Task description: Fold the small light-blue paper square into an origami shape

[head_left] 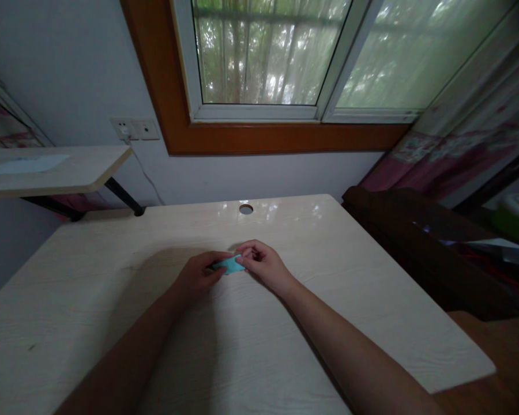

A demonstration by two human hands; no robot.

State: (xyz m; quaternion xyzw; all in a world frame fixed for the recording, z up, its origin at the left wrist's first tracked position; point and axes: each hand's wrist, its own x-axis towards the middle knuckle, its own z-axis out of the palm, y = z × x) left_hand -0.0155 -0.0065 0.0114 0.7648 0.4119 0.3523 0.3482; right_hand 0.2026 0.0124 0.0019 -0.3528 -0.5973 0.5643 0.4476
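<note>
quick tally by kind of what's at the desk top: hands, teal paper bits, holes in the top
teal paper: 1
hands: 2, left hand and right hand, both pinching the teal paper
cable hole: 1
total: 4

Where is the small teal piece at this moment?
In the head view, the teal piece is near the middle of the desk, held between the left hand and right hand, nearer the person than the round cable hole.
</note>
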